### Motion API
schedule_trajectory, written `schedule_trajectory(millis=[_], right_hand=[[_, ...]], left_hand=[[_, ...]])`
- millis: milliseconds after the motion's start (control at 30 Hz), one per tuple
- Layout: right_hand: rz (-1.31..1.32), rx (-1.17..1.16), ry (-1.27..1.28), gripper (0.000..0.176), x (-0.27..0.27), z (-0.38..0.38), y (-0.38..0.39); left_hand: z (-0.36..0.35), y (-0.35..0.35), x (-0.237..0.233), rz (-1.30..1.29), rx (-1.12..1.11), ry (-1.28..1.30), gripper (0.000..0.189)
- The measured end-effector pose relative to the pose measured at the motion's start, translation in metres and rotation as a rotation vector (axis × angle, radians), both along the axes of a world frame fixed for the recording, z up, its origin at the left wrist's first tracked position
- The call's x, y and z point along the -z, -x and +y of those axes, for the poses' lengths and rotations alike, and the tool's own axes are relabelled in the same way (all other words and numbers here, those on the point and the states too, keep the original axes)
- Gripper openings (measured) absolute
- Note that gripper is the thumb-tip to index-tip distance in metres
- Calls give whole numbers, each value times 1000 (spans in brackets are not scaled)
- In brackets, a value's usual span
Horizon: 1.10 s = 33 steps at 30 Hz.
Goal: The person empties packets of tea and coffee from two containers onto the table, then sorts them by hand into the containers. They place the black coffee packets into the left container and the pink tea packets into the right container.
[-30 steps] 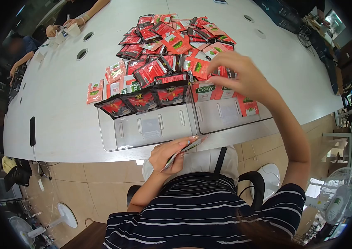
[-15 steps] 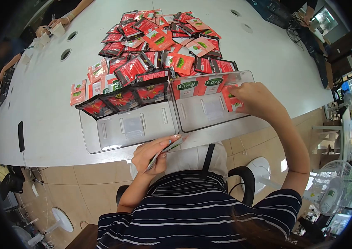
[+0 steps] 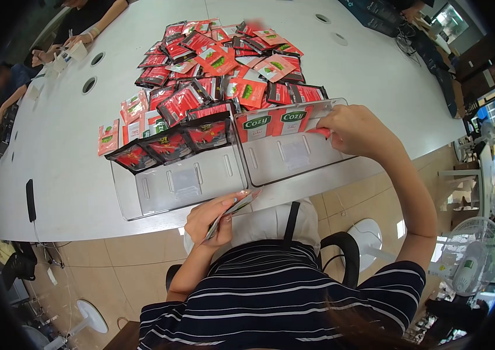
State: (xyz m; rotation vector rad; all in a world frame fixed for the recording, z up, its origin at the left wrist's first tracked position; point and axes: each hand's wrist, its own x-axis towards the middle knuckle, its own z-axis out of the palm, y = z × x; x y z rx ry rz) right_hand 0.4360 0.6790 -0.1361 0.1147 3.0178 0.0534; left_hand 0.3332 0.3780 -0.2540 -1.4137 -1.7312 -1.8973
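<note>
My left hand is closed around a few thin sachets, seen edge-on below the table's front edge. In my right hand is a red sachet, pinched at the right end of the right clear plastic tray. Two red and white Cozy sachets stand upright along that tray's back wall, to the left of my fingers. The left clear tray has a row of black and red sachets standing along its back.
Behind the trays, a large heap of red, black and orange sachets covers part of the white table. Another person's hands are near small white cups at the far left. A black bar lies near the left edge.
My right hand has turned and shifted slightly at the tray's right end, and its sachet now shows as a narrow strip. My left hand has barely moved.
</note>
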Motion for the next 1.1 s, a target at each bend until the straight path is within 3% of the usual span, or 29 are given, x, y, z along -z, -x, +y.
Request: schedule_trajectory(millis=[200, 367, 600, 833, 1100], right_hand=[[121, -67, -94, 6, -7, -2, 3], [209, -76, -162, 6, -6, 3, 4], [335, -40, -222, 22, -22, 5, 4], [446, -206, -215, 11, -8, 27, 7], [438, -151, -265, 9, -6, 25, 3]], left_hand=[[2, 1, -1, 7, -4, -24, 28], [2, 2, -1, 22, 9, -30, 26], [2, 1, -3, 30, -22, -24, 25], [0, -1, 1, 80, -117, -47, 17], [3, -4, 16, -40, -156, -84, 24]])
